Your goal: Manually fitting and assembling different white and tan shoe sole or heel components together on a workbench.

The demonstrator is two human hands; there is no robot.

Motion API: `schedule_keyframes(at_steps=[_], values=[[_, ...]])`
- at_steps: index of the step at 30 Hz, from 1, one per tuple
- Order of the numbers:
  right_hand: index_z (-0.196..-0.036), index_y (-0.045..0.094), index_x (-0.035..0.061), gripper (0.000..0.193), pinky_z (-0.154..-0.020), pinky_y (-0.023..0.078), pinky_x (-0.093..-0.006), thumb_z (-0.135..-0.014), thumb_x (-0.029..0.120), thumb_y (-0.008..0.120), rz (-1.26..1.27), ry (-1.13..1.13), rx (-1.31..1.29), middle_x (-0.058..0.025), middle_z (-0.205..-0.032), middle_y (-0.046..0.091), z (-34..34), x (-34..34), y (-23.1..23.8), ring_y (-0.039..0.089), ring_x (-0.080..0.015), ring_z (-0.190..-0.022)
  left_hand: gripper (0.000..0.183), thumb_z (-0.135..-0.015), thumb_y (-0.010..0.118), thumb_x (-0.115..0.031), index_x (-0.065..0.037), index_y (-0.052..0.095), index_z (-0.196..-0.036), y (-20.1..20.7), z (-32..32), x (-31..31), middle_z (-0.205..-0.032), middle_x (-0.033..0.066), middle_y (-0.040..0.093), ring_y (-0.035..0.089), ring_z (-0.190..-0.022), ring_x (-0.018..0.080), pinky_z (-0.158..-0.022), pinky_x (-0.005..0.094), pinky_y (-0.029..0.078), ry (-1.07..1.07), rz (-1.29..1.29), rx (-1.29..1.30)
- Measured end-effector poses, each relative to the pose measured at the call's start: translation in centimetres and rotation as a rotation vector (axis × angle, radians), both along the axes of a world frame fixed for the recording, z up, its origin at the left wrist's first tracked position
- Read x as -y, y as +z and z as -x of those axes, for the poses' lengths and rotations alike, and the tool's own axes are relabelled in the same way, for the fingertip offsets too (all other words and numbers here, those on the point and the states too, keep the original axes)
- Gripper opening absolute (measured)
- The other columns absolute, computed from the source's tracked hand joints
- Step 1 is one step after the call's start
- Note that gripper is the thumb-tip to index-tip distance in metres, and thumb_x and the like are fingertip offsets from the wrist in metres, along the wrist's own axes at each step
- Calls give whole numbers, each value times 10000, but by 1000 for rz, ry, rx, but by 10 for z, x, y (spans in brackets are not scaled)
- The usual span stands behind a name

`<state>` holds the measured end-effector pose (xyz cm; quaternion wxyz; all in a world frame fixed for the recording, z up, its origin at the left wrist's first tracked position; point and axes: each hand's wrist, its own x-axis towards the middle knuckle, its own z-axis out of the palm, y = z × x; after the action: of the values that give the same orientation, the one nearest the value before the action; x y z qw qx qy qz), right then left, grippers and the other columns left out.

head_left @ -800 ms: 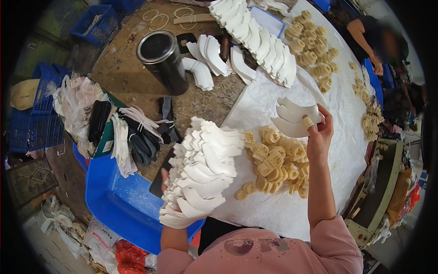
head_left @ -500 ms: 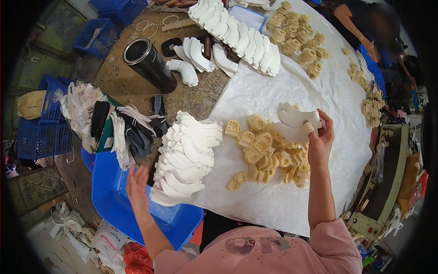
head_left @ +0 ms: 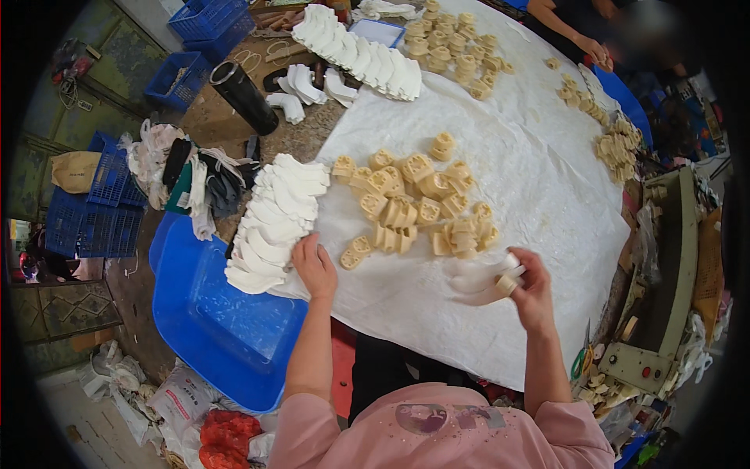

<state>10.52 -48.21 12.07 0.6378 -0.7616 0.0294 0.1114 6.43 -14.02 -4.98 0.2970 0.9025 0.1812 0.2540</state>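
My right hand is closed on a few white curved pieces, held over the white sheet and smeared by motion. A pale wrap covers its thumb. Close to the right edge of a long overlapping row of white curved pieces lies my left hand, fingers stretched out and nothing visible in them; whether the fingertips touch the row I cannot tell. Beyond both hands sits a loose heap of small cream-coloured moulded parts with hollows in them.
A blue tub stands at the table's left edge. Further back are a black cylinder, a second row of white curved pieces and more cream parts. Gloves hang at left. Another person's hand is at far right.
My right hand has come nearer with the white curved pieces. My left hand has moved from over the blue tub to the right side of the white row. The whole view has shifted.
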Motion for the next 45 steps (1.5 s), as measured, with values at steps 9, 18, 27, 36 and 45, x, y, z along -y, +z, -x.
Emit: schedule_keyframes(at_steps=[9, 18, 27, 36, 45], values=[[-1218, 499, 28, 490, -912, 442, -343, -739, 38, 602, 26, 437, -189, -122, -1125, 556, 34, -3, -54, 549, -233, -1028, 339, -771, 500, 57, -23, 534, -1099, -14, 2, 6, -1147, 162, 494, 450, -1123, 353, -980, 427, 343, -232, -208, -174], [-1305, 418, 60, 531, -906, 431, -362, -832, 158, 637, -122, 348, -208, -144, -1186, 531, 49, -60, -95, 534, -263, -1063, 296, -809, 484, 48, -9, 520, -1097, -10, -8, 7, -1181, 170, 470, 436, -1126, 356, -969, 442, 341, -283, -237, -151], [-1284, 437, 64, 535, -847, 451, -373, -771, 47, 585, -11, 247, -128, -185, -1184, 529, 62, -68, -128, 553, -348, -1009, 301, -803, 437, 71, 8, 503, -1090, 0, -12, 9, -1150, 196, 452, 424, -1109, 372, -960, 466, 334, -281, -180, -228], [-1087, 556, 48, 421, -539, 463, -366, -678, 106, 639, 293, 158, 426, -126, -777, 507, 87, -71, -158, 549, -283, -657, 280, -844, 395, -48, 21, 510, -1090, -1, -12, 9, -1140, 201, 446, 424, -1092, 365, -943, 455, 313, -356, -165, -175], [-1082, 554, 32, 458, -626, 486, -392, -638, 77, 659, 327, 15, 551, -138, -778, 539, 104, -81, -175, 549, -301, -630, 320, -796, 440, -47, 4, 522, -1100, 4, 2, -1, -1149, 195, 467, 416, -1115, 368, -959, 464, 289, -420, -157, -156]])
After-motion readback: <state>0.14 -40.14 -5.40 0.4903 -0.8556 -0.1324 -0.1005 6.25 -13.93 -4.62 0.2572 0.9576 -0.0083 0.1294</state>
